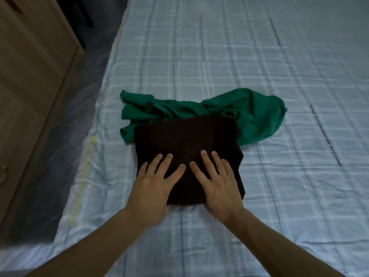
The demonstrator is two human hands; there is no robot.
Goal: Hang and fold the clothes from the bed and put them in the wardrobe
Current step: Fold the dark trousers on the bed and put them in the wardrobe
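The dark garment [185,142] lay folded into a neat rectangle near the left edge of the bed [259,56], its far edge overlapping a crumpled green garment [247,114] that was not yet folded. Both hands pressed flat on the near half of the dark piece: the left hand [155,182] and the right hand [215,182] sat side by side, fingers spread and palms down, so neither grip was closed on anything. The step in hand looked like smoothing the last fold. Next, the folded piece would likely need lifting from underneath with both hands, kept level so the fold held, and carrying to the wardrobe [30,76]; the brown wooden unit left of the bed was probably that, though only part of its side and a small metal handle showed. Its inside was out of view, so what it already held could not be told. The green garment remained to be spread out and folded or hung. The striped sheet was otherwise bare in the part visible.
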